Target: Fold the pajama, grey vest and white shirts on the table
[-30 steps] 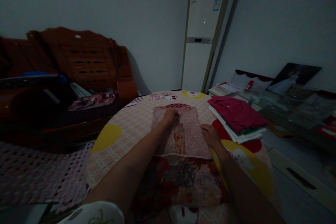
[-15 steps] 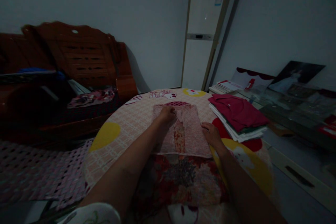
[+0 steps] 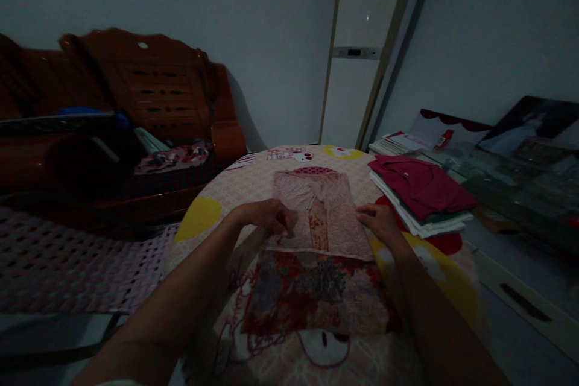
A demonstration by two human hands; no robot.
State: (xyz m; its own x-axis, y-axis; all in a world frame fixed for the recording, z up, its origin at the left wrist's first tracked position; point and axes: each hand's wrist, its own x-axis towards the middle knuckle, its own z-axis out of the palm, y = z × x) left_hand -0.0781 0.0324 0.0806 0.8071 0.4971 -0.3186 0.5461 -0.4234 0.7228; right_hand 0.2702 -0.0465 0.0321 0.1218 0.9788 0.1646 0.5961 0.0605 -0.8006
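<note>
On table (image 3: 199,218), left hand (image 3: 266,216) curled at pink garment (image 3: 326,208) edge (pinch unclear); right hand (image 3: 382,224) spread flat.

Both your bare forearms reach forward from the bottom edge, angled slightly toward each other. Your left hand (image 3: 266,217) is knuckles-up with its fingers curled down and inward, while your right hand (image 3: 382,223) lies palm down, fingers loosely bent and pointing left. The 2 hands sit level and well apart, and the dim light hides whether either grips.

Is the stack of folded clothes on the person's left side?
No, the stack of folded clothes lies on the table just beyond the right hand.
</note>
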